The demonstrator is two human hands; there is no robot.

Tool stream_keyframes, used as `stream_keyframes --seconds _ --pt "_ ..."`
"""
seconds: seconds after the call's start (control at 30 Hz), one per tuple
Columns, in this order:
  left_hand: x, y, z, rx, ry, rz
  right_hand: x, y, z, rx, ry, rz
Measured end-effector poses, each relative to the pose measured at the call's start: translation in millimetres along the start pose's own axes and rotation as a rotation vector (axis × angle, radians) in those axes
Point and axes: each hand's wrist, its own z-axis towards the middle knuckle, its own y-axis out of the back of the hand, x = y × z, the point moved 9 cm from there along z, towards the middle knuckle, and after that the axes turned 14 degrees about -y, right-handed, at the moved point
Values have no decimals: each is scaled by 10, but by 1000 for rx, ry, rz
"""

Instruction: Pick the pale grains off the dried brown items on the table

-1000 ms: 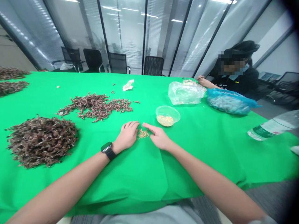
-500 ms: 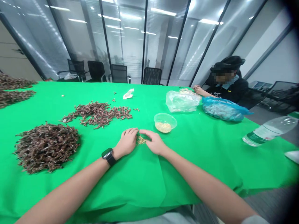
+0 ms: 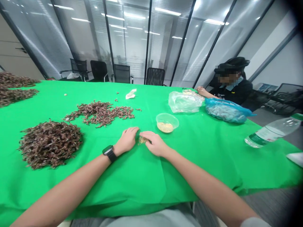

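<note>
Bench: green-cloth bench (image 3: 142,179) carrying a heap of dried brown sprigs (image 3: 50,145)
Bottle: plastic bottle (image 3: 272,132), green label too blurred to read
Tub: clear plastic tub (image 3: 166,122) holding pale grains
Grip: left hand (image 3: 126,141), wearing a black smartwatch (image 3: 109,153), and right hand (image 3: 155,144) both lie open, pinching nothing
Grains: small pile of pale grains (image 3: 142,140) between the hands, apparently touching the right hand

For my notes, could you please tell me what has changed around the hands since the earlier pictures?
The left hand and right hand have slid inward around the small heap of grains, gathering it tighter. The clear plastic bowl stayed put.
</note>
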Motion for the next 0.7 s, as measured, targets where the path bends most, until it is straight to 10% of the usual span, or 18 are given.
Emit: stream_keyframes --seconds 0.7 --pt "-42 13 4 20 -36 29 198 -213 -124 228 77 -96"
